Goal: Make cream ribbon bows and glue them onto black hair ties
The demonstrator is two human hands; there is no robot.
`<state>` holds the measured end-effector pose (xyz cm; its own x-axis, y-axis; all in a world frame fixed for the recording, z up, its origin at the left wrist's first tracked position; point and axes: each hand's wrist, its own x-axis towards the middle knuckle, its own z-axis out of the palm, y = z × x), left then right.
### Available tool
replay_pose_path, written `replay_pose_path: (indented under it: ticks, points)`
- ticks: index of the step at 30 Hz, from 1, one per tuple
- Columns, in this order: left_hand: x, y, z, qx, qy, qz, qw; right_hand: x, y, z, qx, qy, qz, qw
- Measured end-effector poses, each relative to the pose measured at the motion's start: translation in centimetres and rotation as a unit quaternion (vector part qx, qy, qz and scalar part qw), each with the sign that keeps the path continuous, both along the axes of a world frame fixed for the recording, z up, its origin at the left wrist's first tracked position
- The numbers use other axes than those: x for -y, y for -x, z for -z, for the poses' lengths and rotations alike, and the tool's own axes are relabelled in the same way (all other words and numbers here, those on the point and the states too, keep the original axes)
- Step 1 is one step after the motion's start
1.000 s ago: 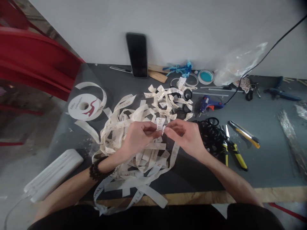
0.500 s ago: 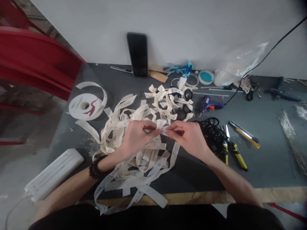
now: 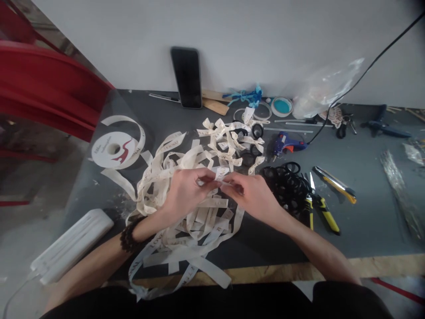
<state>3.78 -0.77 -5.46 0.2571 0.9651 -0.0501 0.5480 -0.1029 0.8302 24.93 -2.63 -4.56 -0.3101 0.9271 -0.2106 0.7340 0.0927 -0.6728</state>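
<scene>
Between my fingertips is a short piece of white printed ribbon [image 3: 222, 172], folded over. My left hand [image 3: 190, 188] pinches it from the left, thumb against fingers. From the other side my right hand [image 3: 253, 193] pinches the same ribbon, its fingertips touching the left ones. Beneath both hands lies a loose heap of cream printed ribbon strips [image 3: 186, 254], partly hidden by my left hand. Just beyond sit several tied ribbon bows [image 3: 226, 137], some beside black hair ties. A pile of black hair ties [image 3: 287, 186] is right of my right hand.
A ribbon spool [image 3: 102, 150] lies left, a white box-like device [image 3: 73, 246] nearer me. Rightward are yellow-handled snips [image 3: 327, 215], a utility knife [image 3: 335, 185] and a blue glue gun [image 3: 288, 144] with a cord. A phone [image 3: 187, 77] leans on the wall.
My right fingertips have moved in closer to the left ones, and the ribbon piece between them is folded more tightly. The whole view has shifted slightly.
</scene>
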Motion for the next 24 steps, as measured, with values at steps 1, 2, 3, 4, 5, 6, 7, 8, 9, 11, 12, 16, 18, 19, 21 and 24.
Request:
replay_pose_path:
  ticks: [1,2,3,4,5,6,7,8,9,11,12,16,18,19,21,24]
  points:
    - [0.0,0.1,0.0,-0.003,-0.007,-0.003,1.000,0.2,0.1,0.1,0.025,-0.008,-0.011,1.000]
    - [-0.1,0.2,0.0,-0.005,-0.011,-0.003,1.000,0.4,0.2,0.2,0.053,-0.020,-0.022,0.998]
    - [-0.2,0.4,0.0,-0.009,-0.014,0.002,1.000,0.5,0.3,0.3,0.081,-0.034,-0.032,0.996]
    - [-0.4,0.5,-0.1,-0.017,-0.017,0.010,1.000,0.7,0.3,0.2,0.106,-0.046,-0.041,0.992]
    - [-0.5,0.7,-0.1,-0.028,-0.022,0.020,0.999,0.8,0.4,0.2,0.128,-0.055,-0.048,0.989]
    - [-0.6,0.8,-0.2,-0.041,-0.029,0.033,0.998,1.0,0.4,0.0,0.147,-0.058,-0.056,0.986]
    - [-0.7,0.9,-0.3,-0.053,-0.040,0.046,0.997,1.1,0.4,-0.2,0.161,-0.058,-0.065,0.983]
    - [-0.8,0.9,-0.5,-0.061,-0.053,0.059,0.995,1.2,0.5,-0.4,0.171,-0.055,-0.073,0.981]
    - [-0.8,1.0,-0.6,-0.064,-0.064,0.073,0.993,1.4,0.6,-0.6,0.179,-0.050,-0.079,0.979]
    - [-0.7,0.9,-0.8,-0.063,-0.083,0.096,0.990,1.8,0.8,-1.0,0.194,-0.046,-0.086,0.976]
    - [-0.6,0.9,-0.8,-0.062,-0.091,0.100,0.989,2.1,0.9,-1.1,0.203,-0.049,-0.087,0.974]
    - [0.1,0.8,-0.6,-0.062,-0.166,0.097,0.979,2.8,0.0,-2.1,0.214,-0.071,-0.079,0.971]
    - [0.5,0.7,-0.7,-0.067,-0.228,0.082,0.968,2.4,-1.4,-3.0,0.198,-0.065,-0.064,0.976]
    - [0.6,0.6,-0.8,-0.064,-0.252,0.079,0.962,2.1,-2.4,-3.5,0.199,-0.070,-0.038,0.977]
    - [1.0,0.5,-1.3,-0.032,-0.253,0.103,0.961,1.1,-4.6,-4.6,0.238,-0.090,0.035,0.966]
    - [1.5,0.3,-1.9,0.030,-0.180,0.174,0.968,-0.6,-7.9,-5.8,0.364,-0.134,0.186,0.903]
